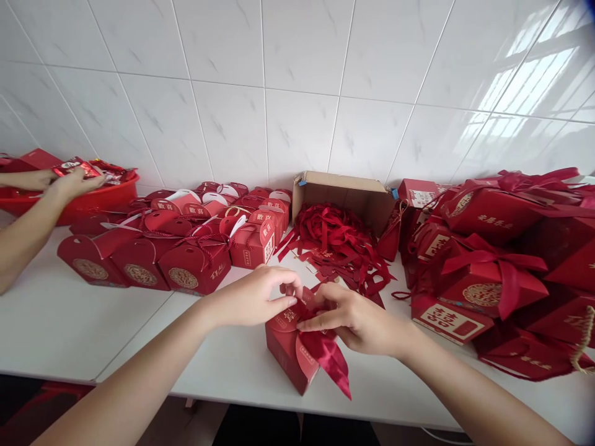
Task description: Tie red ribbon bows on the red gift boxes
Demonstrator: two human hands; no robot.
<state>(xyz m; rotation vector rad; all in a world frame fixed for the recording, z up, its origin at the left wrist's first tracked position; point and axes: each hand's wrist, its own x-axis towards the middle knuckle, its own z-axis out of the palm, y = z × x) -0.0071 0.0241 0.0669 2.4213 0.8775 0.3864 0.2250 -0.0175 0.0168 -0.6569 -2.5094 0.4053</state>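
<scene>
While my left hand (267,298) curls, my right hand (351,317) touches ribbon (332,362); red box (286,356) beneath both. Grips: cannot tell.

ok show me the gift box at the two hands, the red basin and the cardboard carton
gift box (287,357): head view, on its plain left side panel
red basin (105,198): head view, on its outer wall
cardboard carton (346,184): head view, on its tan upper edge

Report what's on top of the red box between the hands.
A glossy red ribbon lies over the red box, one tail hanging past its side, with gold print beside it. The left hand and right hand partly cover the top, so any knot there is hidden.
</scene>
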